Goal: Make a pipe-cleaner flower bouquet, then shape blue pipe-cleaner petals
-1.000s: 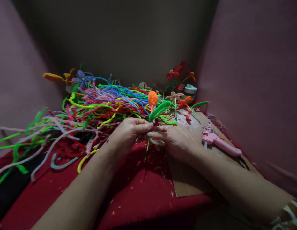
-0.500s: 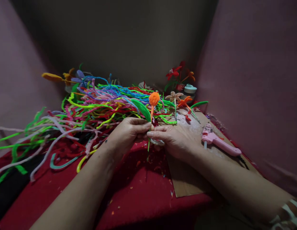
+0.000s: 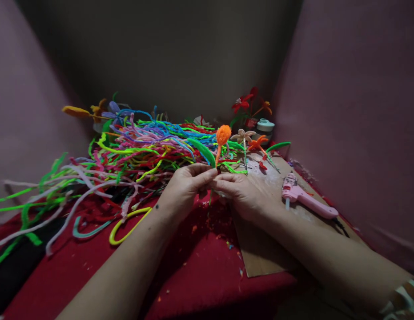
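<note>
Head view, 2 forearms converging above red cloth (image 3: 200,271), left hand (image 3: 185,189) and right hand (image 3: 243,193) fingertips together pinching an upright orange pipe-cleaner flower (image 3: 223,134) stem, green leaf (image 3: 202,151) angled left, pink glue gun (image 3: 307,200) nearby right

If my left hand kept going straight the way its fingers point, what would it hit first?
The left hand points rightward at the right hand; their fingertips already meet around the orange pipe-cleaner flower stem, so it would likely press into those fingers first.

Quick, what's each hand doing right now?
Left hand: closed, pinching the stem of the orange flower bud.
Right hand: closed, pinching the same stem just beside it.
</note>
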Demonstrator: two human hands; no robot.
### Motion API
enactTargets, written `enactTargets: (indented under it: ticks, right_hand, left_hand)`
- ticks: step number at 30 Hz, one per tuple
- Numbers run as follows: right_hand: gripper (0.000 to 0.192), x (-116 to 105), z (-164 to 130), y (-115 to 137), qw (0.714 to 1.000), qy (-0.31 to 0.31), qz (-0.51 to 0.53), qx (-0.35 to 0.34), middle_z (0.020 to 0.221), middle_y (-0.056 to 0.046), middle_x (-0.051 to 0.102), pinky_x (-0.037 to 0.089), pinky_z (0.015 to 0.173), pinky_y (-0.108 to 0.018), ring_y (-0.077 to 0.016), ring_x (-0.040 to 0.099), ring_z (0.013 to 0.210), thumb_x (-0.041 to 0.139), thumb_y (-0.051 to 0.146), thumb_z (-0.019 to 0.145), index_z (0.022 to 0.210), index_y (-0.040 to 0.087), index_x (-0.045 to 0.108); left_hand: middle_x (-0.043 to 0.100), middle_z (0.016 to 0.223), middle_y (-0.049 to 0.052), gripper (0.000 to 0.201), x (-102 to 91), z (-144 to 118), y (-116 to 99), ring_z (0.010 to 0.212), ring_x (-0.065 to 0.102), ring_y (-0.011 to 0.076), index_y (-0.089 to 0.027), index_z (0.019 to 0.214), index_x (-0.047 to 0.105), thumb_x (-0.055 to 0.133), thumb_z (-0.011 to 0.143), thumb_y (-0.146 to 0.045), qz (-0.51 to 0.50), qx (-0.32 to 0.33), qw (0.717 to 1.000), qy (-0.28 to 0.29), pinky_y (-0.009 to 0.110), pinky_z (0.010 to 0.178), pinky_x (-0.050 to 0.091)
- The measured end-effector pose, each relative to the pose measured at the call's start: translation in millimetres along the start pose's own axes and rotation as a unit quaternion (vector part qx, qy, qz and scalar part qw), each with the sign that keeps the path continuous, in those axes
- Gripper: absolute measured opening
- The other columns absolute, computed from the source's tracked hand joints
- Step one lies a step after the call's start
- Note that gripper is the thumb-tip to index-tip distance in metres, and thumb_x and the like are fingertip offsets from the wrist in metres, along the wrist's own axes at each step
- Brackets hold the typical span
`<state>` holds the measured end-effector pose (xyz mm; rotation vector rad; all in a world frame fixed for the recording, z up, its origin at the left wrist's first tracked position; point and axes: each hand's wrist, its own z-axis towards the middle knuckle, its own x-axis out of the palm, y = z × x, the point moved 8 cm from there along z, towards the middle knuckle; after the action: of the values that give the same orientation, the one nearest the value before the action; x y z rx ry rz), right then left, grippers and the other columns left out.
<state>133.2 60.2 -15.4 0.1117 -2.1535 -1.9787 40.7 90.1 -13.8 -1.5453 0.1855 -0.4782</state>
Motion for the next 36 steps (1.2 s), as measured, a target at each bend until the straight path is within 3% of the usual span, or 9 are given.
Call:
enactTargets:
  ticks: [2,8,16,20,24,32,36]
  right_hand:
    - [0.013,2.2,-6.3,6.6,0.998,-0.004,-0.059,0.034,0.052,0.003,0.046,0.026,0.052,-0.026,-0.0091,0.032,0.05,0.064,0.019,0.068,0.056,0.017,0.061]
    - [0.017,4.7,-11.9,22.6,0.994,-0.014,-0.105,-0.007,0.058,0.001,0.055,0.037,0.062,-0.027,-0.0129,0.045,0.06,0.056,0.015,0.071,0.059,0.018,0.067]
    - [0.015,11.2,-3.0,11.1,0.997,0.045,-0.023,-0.054,0.063,-0.001,0.061,0.04,0.071,-0.028,-0.0154,0.053,0.07,0.062,0.027,0.068,0.061,0.016,0.069]
    - [0.019,11.6,2.2,-4.3,0.996,0.08,0.002,-0.026,0.064,-0.001,0.061,0.037,0.063,-0.027,-0.0129,0.05,0.063,0.065,0.034,0.068,0.067,0.015,0.07]
    - [0.025,6.5,5.5,-14.3,0.997,0.077,-0.019,-0.004,0.062,-0.001,0.058,0.033,0.056,-0.026,-0.0117,0.044,0.059,0.067,0.039,0.067,0.074,0.015,0.069]
    - [0.022,12.0,3.3,-5.1,0.995,0.092,-0.033,-0.021,0.061,-0.001,0.051,0.029,0.053,-0.025,-0.0102,0.037,0.056,0.061,0.036,0.071,0.07,0.015,0.067]
    - [0.014,11.5,-1.6,3.8,0.994,0.093,-0.054,-0.033,0.061,-0.001,0.05,0.028,0.052,-0.026,-0.0114,0.035,0.057,0.059,0.027,0.071,0.066,0.017,0.067]
  left_hand:
    - [0.052,0.056,-0.003,0.019,0.6,-1.8,-0.5,0.048,0.042,0.005,-0.013,0.069,0.063,0.072,0.067,-0.029,0.013,0.001,1.0,-0.007,0.019,0.047,0.03]
    - [0.048,0.055,-0.003,0.02,-2.3,-3.9,2.4,0.048,0.039,0.0053,-0.011,0.064,0.06,0.072,0.066,-0.027,0.016,-0.023,0.999,-0.025,0.02,0.047,0.028]
    - [0.049,0.052,-0.002,0.024,-8.4,0.5,8.4,0.044,0.035,0.0038,-0.009,0.065,0.062,0.074,0.06,-0.029,0.032,-0.065,0.997,-0.023,0.021,0.045,0.022]
    - [0.045,0.048,-0.004,0.026,-10.4,-0.5,8.0,0.041,0.033,0.0035,-0.011,0.056,0.056,0.075,0.058,-0.028,0.031,-0.076,0.996,-0.027,0.02,0.044,0.019]
    - [0.042,0.047,-0.005,0.027,-7.1,-1.4,4.4,0.042,0.031,0.0033,-0.012,0.055,0.054,0.071,0.065,-0.031,0.05,-0.062,0.997,0.012,0.02,0.044,0.018]
    - [0.047,0.053,-0.003,0.023,-1.5,-3.9,-7.3,0.047,0.034,0.0043,-0.011,0.063,0.061,0.066,0.071,-0.031,0.038,-0.026,0.997,0.054,0.019,0.048,0.024]
    - [0.046,0.051,-0.003,0.022,3.7,-6.7,-9.7,0.046,0.034,0.0045,-0.01,0.06,0.061,0.067,0.069,-0.029,0.01,-0.04,0.996,0.082,0.019,0.047,0.025]
